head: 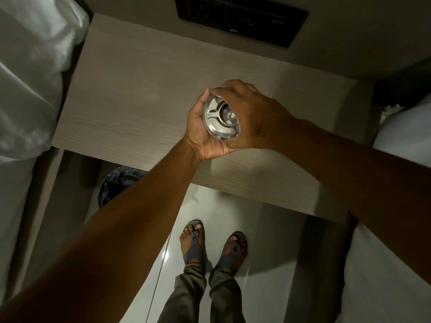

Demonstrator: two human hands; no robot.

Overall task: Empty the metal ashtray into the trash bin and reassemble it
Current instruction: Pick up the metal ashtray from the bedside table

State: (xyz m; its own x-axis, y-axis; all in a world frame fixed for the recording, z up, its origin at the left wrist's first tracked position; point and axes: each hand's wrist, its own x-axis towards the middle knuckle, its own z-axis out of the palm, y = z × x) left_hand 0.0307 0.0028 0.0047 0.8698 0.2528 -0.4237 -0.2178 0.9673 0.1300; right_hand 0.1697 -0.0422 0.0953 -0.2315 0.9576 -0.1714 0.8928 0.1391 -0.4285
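The round metal ashtray point(218, 118) is held above the wooden bedside table point(130, 99), its grooved lid facing me with a hole in the middle. My left hand point(201, 134) cups it from below and the left. My right hand point(251, 113) covers its right side, fingers curled over the rim. Both hands grip it together. The trash bin point(116, 185), lined with a dark bag, stands on the floor below the table's front edge, partly hidden by my left forearm.
White bedding point(30, 78) lies at the left and another bed point(401, 229) at the right. A black panel point(242, 22) is set in the wall behind the table. My sandalled feet point(212, 245) stand on the pale floor.
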